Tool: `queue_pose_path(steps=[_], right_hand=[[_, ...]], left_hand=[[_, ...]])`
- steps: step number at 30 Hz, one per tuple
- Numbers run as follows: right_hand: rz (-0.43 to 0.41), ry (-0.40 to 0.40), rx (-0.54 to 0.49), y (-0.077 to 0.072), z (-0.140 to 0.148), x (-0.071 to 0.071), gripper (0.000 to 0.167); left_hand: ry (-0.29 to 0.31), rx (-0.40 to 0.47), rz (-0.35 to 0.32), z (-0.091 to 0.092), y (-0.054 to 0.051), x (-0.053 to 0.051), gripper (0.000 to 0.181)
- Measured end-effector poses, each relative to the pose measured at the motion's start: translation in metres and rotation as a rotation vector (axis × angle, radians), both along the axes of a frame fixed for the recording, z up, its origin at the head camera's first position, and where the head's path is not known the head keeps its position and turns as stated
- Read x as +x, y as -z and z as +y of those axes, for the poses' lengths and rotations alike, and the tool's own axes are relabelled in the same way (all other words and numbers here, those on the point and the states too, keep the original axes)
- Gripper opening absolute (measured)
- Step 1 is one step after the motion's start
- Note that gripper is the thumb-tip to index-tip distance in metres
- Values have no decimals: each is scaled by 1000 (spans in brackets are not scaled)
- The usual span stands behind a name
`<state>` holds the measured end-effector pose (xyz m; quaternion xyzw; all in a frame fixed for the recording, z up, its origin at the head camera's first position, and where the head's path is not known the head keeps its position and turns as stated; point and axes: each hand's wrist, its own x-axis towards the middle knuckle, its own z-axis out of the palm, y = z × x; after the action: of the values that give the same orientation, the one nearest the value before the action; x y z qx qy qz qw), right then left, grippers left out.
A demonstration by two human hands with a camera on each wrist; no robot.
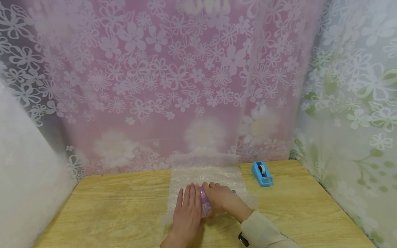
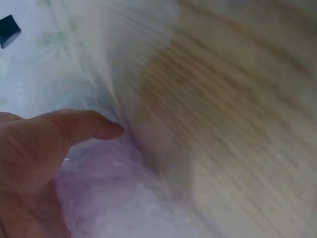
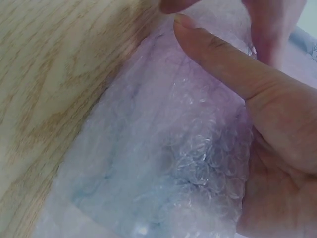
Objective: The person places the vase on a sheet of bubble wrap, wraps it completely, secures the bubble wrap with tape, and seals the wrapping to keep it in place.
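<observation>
A sheet of bubble wrap (image 1: 204,172) lies on the wooden table, its far end against the curtain. On its near part is a purple item (image 1: 204,203) of unclear kind, covered by bubble wrap (image 3: 163,163); a teal end (image 1: 234,192) shows past my right hand. My left hand (image 1: 187,210) rests on the wrap just left of the item, fingers straight and pointing away. In the left wrist view its thumb (image 2: 89,124) touches the wrap. My right hand (image 1: 221,198) holds the wrapped item with curled fingers, its thumb (image 3: 218,54) laid over the near side.
A blue tape dispenser (image 1: 262,175) with a roll in it stands at the back right of the wooden table (image 1: 118,206). Flowered plastic curtains (image 1: 173,86) hang behind and at the sides of the table.
</observation>
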<state>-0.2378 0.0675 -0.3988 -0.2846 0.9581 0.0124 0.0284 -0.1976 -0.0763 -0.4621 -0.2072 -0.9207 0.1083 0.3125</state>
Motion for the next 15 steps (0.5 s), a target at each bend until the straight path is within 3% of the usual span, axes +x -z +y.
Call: queue_pose_path(steps=[2, 5, 10, 15], right_hand=[[-1, -1, -3, 0, 0, 0, 93], [-2, -2, -9, 0, 1, 1, 93], [-20, 3, -9, -2, 0, 0, 92], [-97, 30, -36, -2, 0, -6, 93]], left_hand=[[-7, -3, -38, -1, 1, -3, 108], [2, -2, -38, -2, 2, -7, 115], [58, 39, 2, -4, 4, -14, 113], [118, 77, -14, -7, 5, -23, 108]])
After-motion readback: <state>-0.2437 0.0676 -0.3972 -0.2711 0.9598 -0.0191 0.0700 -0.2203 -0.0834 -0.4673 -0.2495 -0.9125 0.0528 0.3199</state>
